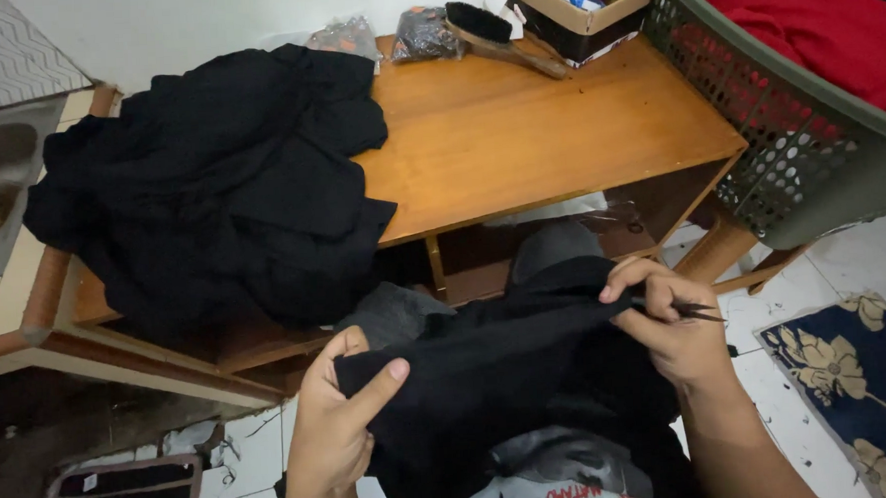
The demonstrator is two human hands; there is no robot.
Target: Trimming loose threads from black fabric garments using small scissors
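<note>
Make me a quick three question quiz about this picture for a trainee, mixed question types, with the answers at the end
1. True or false: the left hand grips the black cloth.
2. What does the right hand hold against the cloth? A) brush B) small dark pointed tool C) bag
3. What fills the green basket?

Key: 1 true. 2 B, the small dark pointed tool. 3 red fabric.

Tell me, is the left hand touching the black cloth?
Touching. The head view shows the left hand gripping the black cloth, thumb pressed on top of its edge.
</note>
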